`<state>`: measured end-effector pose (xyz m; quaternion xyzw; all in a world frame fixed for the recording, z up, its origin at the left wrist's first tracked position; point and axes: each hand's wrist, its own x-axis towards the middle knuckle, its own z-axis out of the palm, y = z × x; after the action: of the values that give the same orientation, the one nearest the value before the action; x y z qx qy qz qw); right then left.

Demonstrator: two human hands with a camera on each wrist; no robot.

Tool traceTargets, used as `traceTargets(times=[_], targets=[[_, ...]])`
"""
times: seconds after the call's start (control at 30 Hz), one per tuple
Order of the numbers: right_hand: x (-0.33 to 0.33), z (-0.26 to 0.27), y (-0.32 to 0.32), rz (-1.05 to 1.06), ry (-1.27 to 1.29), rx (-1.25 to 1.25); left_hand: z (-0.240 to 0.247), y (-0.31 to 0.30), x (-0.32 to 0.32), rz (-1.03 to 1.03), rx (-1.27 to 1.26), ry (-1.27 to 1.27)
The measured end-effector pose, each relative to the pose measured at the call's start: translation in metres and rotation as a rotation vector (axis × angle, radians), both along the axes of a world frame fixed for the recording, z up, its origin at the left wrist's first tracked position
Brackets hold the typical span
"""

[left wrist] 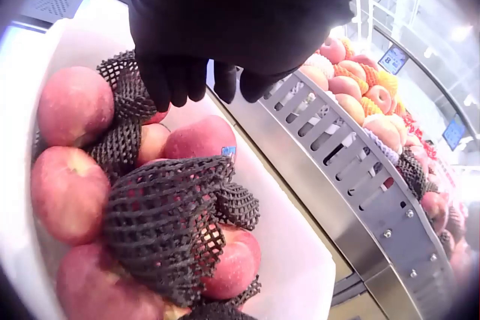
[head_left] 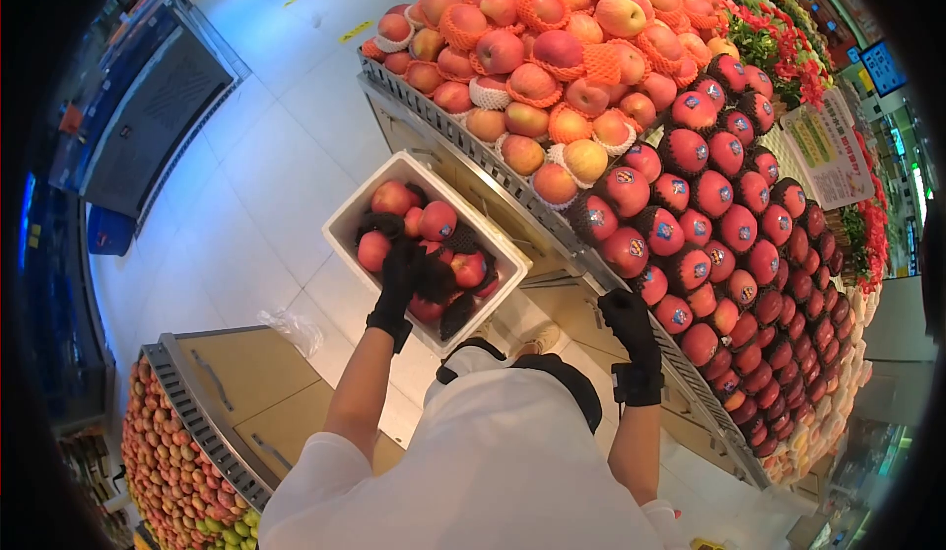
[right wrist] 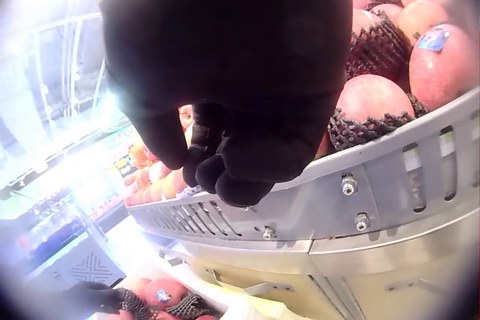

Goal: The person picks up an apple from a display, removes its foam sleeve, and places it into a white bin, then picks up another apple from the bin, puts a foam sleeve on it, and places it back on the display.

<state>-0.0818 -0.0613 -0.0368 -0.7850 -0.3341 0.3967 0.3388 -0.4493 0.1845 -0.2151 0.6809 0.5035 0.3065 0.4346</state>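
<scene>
Our black-gloved left hand (head_left: 399,266) in a white box (head_left: 347,217) of red apples (head_left: 437,220)
Relaxed fingers (left wrist: 176,84) touch black mesh netting (left wrist: 129,87); only the right-wrist view shows our right hand (right wrist: 225,72) clenched empty by the steel rail (right wrist: 390,192).

left hand (head_left: 399,272), right hand (head_left: 628,318): black gloves | box (head_left: 365,190) white | apples (head_left: 392,197) red | net sleeves (left wrist: 161,215) black mesh | rail (left wrist: 337,155) apparently silver-grey
</scene>
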Motion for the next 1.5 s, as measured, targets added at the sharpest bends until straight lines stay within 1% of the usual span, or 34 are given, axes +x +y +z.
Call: traceTargets(times=[0.03, 0.07, 0.1, 0.17, 0.2, 0.27, 0.33, 0.37, 0.4, 0.43, 0.5, 0.57, 0.63, 0.73, 0.83, 0.93, 0.97, 1.0, 1.13, 1.17, 1.27, 1.4, 1.5], targets=[[0.001, -0.003, -0.002, 0.015, -0.015, 0.019, -0.002, 0.009, 0.005, -0.003, 0.078, 0.034], [0.002, -0.006, -0.002, 0.031, -0.030, 0.038, -0.005, 0.014, 0.011, 0.018, 0.019, -0.047], [0.003, -0.008, -0.003, 0.047, -0.045, 0.059, 0.013, 0.014, 0.023, 0.039, -0.039, -0.128], [0.001, -0.003, -0.005, 0.028, -0.029, 0.012, 0.049, 0.011, 0.042, 0.055, -0.102, -0.124], [0.001, -0.001, -0.006, 0.016, -0.022, -0.011, 0.070, 0.009, 0.051, 0.049, -0.108, -0.038], [0.002, -0.007, -0.013, 0.022, -0.055, 0.030, 0.108, 0.004, 0.066, 0.032, -0.121, 0.136], [0.004, -0.012, -0.019, 0.019, -0.094, 0.059, 0.126, 0.004, 0.078, 0.014, -0.130, 0.306], [0.005, -0.014, -0.023, 0.014, -0.116, 0.067, 0.100, 0.011, 0.080, 0.040, -0.147, 0.207], [0.006, -0.014, -0.026, 0.009, -0.139, 0.074, 0.048, 0.022, 0.079, 0.068, -0.165, 0.106], [0.007, -0.014, -0.029, 0.006, -0.114, 0.084, 0.013, 0.030, 0.080, 0.096, -0.182, 0.006], [0.008, -0.019, -0.034, -0.001, -0.122, 0.077, -0.013, 0.036, 0.086, 0.123, -0.111, 0.207], [0.012, -0.028, -0.040, -0.002, -0.137, 0.052, -0.029, 0.040, 0.095, 0.147, -0.036, 0.405], [0.008, -0.021, -0.040, -0.006, -0.137, 0.062, -0.036, 0.042, 0.101, 0.162, 0.040, 0.608], [0.003, -0.013, -0.045, -0.001, -0.133, 0.067, -0.040, 0.048, 0.104, 0.161, 0.012, 0.659], [0.004, -0.013, -0.052, -0.030, -0.125, 0.079, -0.039, 0.054, 0.102, 0.103, 0.037, 0.622], [0.003, -0.007, -0.057, -0.030, -0.166, 0.089, -0.043, 0.056, 0.094, 0.144, 0.048, 0.574], [0.003, -0.005, -0.058, -0.032, -0.165, 0.102, -0.056, 0.060, 0.089, 0.097, 0.034, 0.494], [0.003, -0.004, -0.059, -0.032, -0.165, 0.115, -0.049, 0.057, 0.090, 0.100, -0.018, 0.397], [0.004, -0.004, -0.061, -0.036, -0.145, 0.144, 0.052, 0.026, 0.091, 0.120, -0.238, 0.015], [0.004, -0.005, -0.060, -0.034, -0.159, 0.156, 0.062, 0.021, 0.091, 0.127, -0.294, -0.081], [0.007, -0.011, -0.058, -0.003, -0.184, 0.130, 0.059, 0.012, 0.086, 0.159, -0.423, -0.337], [0.008, -0.011, -0.044, 0.060, -0.155, 0.134, 0.079, 0.001, 0.079, 0.129, -0.493, -0.563], [0.004, -0.013, -0.030, 0.042, -0.054, 0.142, 0.099, -0.013, 0.076, 0.084, -0.524, -0.696]])
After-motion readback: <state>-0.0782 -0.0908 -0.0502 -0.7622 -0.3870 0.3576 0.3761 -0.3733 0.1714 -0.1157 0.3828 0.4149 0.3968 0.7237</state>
